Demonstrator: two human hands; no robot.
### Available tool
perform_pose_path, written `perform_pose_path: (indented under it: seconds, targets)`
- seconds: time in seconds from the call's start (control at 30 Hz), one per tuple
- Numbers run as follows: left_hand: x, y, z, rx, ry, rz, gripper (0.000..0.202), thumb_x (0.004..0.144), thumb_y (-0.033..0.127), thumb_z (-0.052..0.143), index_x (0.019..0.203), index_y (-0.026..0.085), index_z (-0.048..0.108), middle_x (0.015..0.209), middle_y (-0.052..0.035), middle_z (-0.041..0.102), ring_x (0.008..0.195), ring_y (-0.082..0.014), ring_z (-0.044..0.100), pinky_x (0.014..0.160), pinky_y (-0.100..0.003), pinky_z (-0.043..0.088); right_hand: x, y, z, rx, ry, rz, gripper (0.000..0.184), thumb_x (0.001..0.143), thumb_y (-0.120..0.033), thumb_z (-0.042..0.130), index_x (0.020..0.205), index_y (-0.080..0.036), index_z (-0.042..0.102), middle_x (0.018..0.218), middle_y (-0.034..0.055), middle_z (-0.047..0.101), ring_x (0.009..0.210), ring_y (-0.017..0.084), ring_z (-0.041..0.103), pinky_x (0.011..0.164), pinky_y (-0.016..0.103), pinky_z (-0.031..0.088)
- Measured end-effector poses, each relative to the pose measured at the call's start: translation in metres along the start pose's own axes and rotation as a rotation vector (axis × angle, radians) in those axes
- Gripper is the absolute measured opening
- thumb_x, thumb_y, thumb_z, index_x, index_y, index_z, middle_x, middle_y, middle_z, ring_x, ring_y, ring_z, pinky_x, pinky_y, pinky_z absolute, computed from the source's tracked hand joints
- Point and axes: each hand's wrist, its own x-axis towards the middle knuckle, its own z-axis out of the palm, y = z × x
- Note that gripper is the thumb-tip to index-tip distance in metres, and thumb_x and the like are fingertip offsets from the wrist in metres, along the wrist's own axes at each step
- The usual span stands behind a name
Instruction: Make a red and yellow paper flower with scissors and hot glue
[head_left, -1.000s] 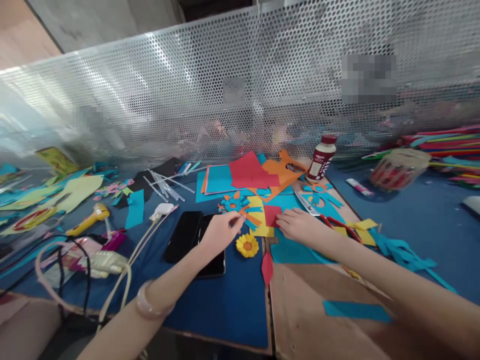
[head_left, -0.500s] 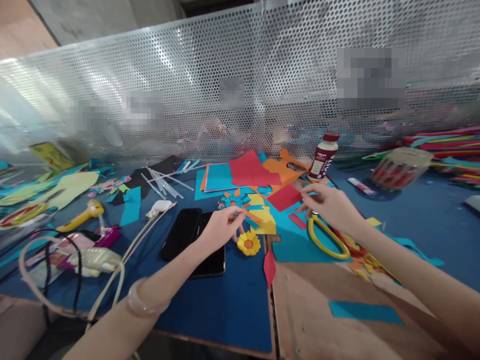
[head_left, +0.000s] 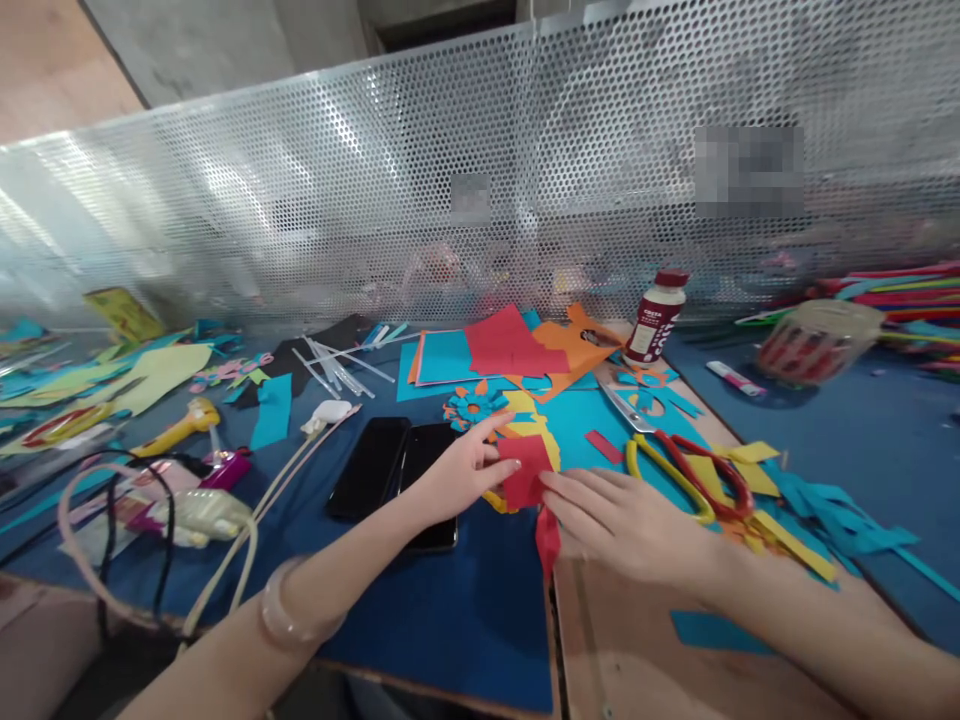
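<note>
Both my hands meet on a small red paper square point(head_left: 527, 470) near the middle of the table. My left hand point(head_left: 461, 470) pinches its left edge between thumb and fingers. My right hand point(head_left: 626, 520) touches the square's right edge with its fingertips, fingers stretched and close together. The square covers most of a yellow paper flower point(head_left: 493, 499) beneath it. A red paper scrap point(head_left: 547, 540) lies just below. Scissors with red and yellow handles point(head_left: 686, 470) rest right of my right hand on teal paper point(head_left: 577, 425).
Two dark phones point(head_left: 394, 470) lie left of my left hand. A glue gun point(head_left: 176, 430), cables and a pale tube sit at the left. Paper sheets point(head_left: 499, 350), a red-capped bottle point(head_left: 654, 318), a clear tub point(head_left: 814, 340) and a perforated metal screen point(head_left: 480, 170) stand behind.
My right hand brought the red square from beside the bottle down to the yellow flower. My left hand shifted slightly right and took its edge. The scissors now lie uncovered.
</note>
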Motion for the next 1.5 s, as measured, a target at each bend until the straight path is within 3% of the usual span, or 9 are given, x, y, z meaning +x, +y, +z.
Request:
perform_pose_path:
  seconds: [0.13,0.27,0.4,0.47,0.6,0.73,0.9,1.17,1.5]
  targets:
    - [-0.002,-0.001,0.003,0.028,-0.037,-0.029,0.066,0.081,0.030,0.059,0.139,0.022,0.028,0.083,-0.0070,0.068,0.074,-0.0200,0.066,0.071,-0.035,0.052,-0.004,-0.001,0.008,0.240,0.044,0.193,0.017,0.087,-0.014,0.046,0.098,-0.017,0.059,0.101,0.0084,0.067,0.088,0.018,0.062,0.071,0.030,0.054]
    - [-0.005,0.004,0.011,-0.038,-0.090,-0.037,0.058,0.082,0.029,0.056,0.136,0.021,0.034,0.097,-0.0107,0.067,0.083,-0.0216,0.067,0.074,-0.036,0.053,-0.002,-0.005,0.009,0.530,0.143,0.550,0.012,0.087,-0.017,0.048,0.094,-0.021,0.058,0.110,0.0078,0.060,0.101,0.017,0.058,0.082,0.030,0.051]
    - [-0.010,0.012,0.019,-0.040,-0.154,-0.057,0.037,0.083,0.030,0.054,0.118,0.017,0.053,0.105,-0.0124,0.064,0.091,-0.0233,0.065,0.078,-0.037,0.053,0.005,-0.005,0.002,0.676,0.117,0.817,0.008,0.085,-0.025,0.051,0.081,-0.023,0.057,0.119,0.0076,0.053,0.119,0.022,0.046,0.092,0.038,0.046]
    - [-0.012,0.015,0.021,-0.044,-0.182,-0.061,0.034,0.086,0.032,0.048,0.115,0.016,0.056,0.105,-0.0122,0.063,0.091,-0.0226,0.065,0.079,-0.038,0.053,0.008,-0.004,-0.002,0.787,0.075,0.879,0.009,0.085,-0.028,0.052,0.079,-0.023,0.056,0.110,0.0065,0.058,0.112,0.022,0.051,0.089,0.038,0.047]
    - [-0.016,0.019,0.023,-0.089,-0.207,-0.062,0.040,0.091,0.039,0.036,0.111,0.013,0.057,0.100,-0.0138,0.062,0.091,-0.0223,0.063,0.077,-0.036,0.052,0.011,-0.005,-0.004,0.931,0.027,0.937,0.010,0.085,-0.029,0.051,0.078,-0.022,0.054,0.088,0.0029,0.063,0.085,0.017,0.060,0.077,0.033,0.049]
    - [-0.016,0.017,0.025,0.050,-0.239,-0.072,0.031,0.083,0.037,0.053,0.103,0.013,0.056,0.092,-0.0116,0.063,0.084,-0.0216,0.064,0.069,-0.033,0.053,0.010,-0.007,-0.003,0.943,0.032,0.958,0.009,0.085,-0.029,0.051,0.082,-0.022,0.055,0.085,0.0016,0.062,0.076,0.015,0.058,0.070,0.030,0.048]
    - [-0.016,0.012,0.028,0.072,-0.239,-0.090,0.024,0.084,0.031,0.052,0.100,0.013,0.055,0.088,-0.0103,0.062,0.083,-0.0213,0.064,0.067,-0.032,0.054,0.009,-0.010,0.002,0.954,0.023,0.968,0.010,0.084,-0.031,0.054,0.081,-0.022,0.055,0.080,0.0007,0.060,0.073,0.015,0.057,0.066,0.030,0.048]
    - [-0.015,0.010,0.026,-0.002,-0.200,-0.097,0.024,0.083,0.030,0.054,0.099,0.013,0.056,0.090,-0.0102,0.061,0.083,-0.0220,0.066,0.065,-0.031,0.055,0.007,-0.010,0.008,1.094,0.103,1.104,0.027,0.081,-0.038,0.057,0.103,-0.023,0.050,0.088,0.0027,0.061,0.082,0.017,0.060,0.071,0.031,0.051]
    - [-0.013,0.006,0.026,0.014,-0.183,-0.109,0.027,0.081,0.031,0.057,0.100,0.011,0.057,0.089,-0.0107,0.061,0.084,-0.0223,0.065,0.065,-0.030,0.054,0.008,-0.006,0.006,1.181,-0.020,1.128,0.021,0.081,-0.041,0.056,0.078,-0.020,0.058,0.078,-0.0008,0.062,0.073,0.014,0.056,0.067,0.028,0.045]
